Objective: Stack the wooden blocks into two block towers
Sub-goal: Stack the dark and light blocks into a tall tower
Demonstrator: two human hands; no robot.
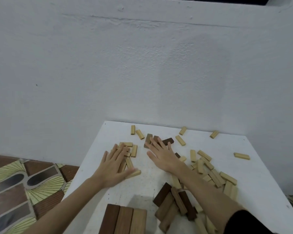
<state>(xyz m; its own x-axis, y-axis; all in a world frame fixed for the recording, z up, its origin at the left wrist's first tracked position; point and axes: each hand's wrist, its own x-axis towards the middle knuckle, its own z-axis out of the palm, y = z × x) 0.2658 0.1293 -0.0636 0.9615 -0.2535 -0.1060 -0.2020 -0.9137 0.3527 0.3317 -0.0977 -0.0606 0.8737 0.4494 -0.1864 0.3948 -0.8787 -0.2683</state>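
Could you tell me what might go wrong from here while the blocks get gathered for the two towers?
1. A light block lies near the right edge of the white table; a sweep that way could knock it off.
2. The left hand lies flat on a loose cluster of light blocks near the table's left edge, so pushing could scatter them.
3. The right hand and forearm reach over a jumbled pile and may drag it.

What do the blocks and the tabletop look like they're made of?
Light blocks: apparently pale unfinished wood, matte. Dark blocks: brown wood, perhaps stained; grain lines show on the three big ones lying side by side at the near edge. Tabletop: white painted or laminated board, speckled and scuffed; which, I can't tell.
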